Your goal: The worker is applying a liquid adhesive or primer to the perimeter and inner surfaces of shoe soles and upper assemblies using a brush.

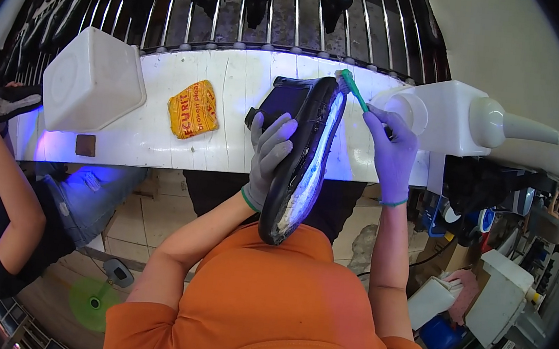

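My left hand (269, 156), in a grey glove, grips a black shoe (305, 157) turned sole side up, its pale underside glowing under violet light. My right hand (391, 152), also gloved, holds a green-handled brush (351, 87) whose bristles touch the toe end of the shoe's underside. Both hands work over the front edge of a white bench (228, 148), close to my orange shirt.
An upturned white tub (95, 80) and a yellow packet (193, 109) lie on the bench. A white container with a nozzle (462, 119) stands at right. Behind, a metal rack (255, 15) carries several black shoes. A person (1, 166) at left holds another shoe.
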A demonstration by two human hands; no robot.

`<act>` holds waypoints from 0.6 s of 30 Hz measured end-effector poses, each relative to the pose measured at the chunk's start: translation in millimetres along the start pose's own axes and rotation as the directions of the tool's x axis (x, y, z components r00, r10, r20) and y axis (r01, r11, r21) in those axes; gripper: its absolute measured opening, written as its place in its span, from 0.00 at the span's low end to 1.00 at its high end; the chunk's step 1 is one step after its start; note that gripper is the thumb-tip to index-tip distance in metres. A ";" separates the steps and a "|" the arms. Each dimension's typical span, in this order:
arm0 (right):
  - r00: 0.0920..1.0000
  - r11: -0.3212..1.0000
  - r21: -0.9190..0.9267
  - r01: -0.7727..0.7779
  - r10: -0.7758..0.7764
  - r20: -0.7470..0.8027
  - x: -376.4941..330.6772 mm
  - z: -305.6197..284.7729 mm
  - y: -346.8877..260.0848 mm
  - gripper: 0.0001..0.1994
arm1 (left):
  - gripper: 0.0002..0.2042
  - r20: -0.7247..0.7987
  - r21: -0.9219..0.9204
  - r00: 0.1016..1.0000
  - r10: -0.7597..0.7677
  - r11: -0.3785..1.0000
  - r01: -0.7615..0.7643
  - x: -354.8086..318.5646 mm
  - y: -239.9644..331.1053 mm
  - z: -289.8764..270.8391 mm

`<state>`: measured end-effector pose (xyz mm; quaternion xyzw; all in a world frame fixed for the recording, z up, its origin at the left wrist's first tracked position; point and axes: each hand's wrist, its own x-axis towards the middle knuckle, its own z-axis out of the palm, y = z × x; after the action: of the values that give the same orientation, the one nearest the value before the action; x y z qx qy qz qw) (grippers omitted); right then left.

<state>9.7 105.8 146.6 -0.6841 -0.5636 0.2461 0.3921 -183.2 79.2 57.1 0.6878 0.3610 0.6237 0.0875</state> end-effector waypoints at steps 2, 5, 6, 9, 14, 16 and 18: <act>1.000 1.000 0.006 0.016 -0.016 0.015 2.3 -5.5 -3.3 0.09 | 0.28 -0.007 -0.005 1.000 -0.013 1.000 0.013 0.8 0.7 -0.7; 0.988 0.997 0.025 -0.068 0.064 0.140 -2.4 -17.9 -10.7 0.10 | 0.27 0.000 0.004 1.000 0.012 1.000 -0.012 4.6 -5.4 -3.8; 0.974 0.992 0.046 -0.117 0.105 0.201 -4.4 -20.7 -9.8 0.10 | 0.34 0.036 0.097 0.996 0.080 0.992 -0.083 5.7 -9.9 -3.6; 0.939 0.982 0.057 -0.180 0.155 0.306 -14.1 -27.5 -10.9 0.09 | 0.41 0.082 0.169 0.988 0.133 0.975 -0.145 9.4 -7.8 -5.3; 0.916 0.978 0.184 -0.095 0.014 0.400 -39.7 -33.7 -36.8 0.10 | 0.29 0.016 -0.009 1.000 -0.021 1.000 0.021 20.9 8.9 -8.3; 0.913 0.983 0.171 -0.067 -0.009 0.409 -47.6 -37.3 -51.6 0.11 | 0.29 0.035 -0.006 0.999 -0.031 1.000 0.031 21.8 8.9 -12.4; 0.912 0.978 0.208 -0.009 -0.078 0.403 -54.4 -38.1 -56.7 0.12 | 0.28 0.065 -0.008 0.997 -0.038 0.999 0.038 27.0 11.2 -13.3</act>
<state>-6.7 46.8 208.8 -0.5631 -0.6167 0.4337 0.3383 -192.1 83.1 87.7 0.7003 0.3680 0.6009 0.1141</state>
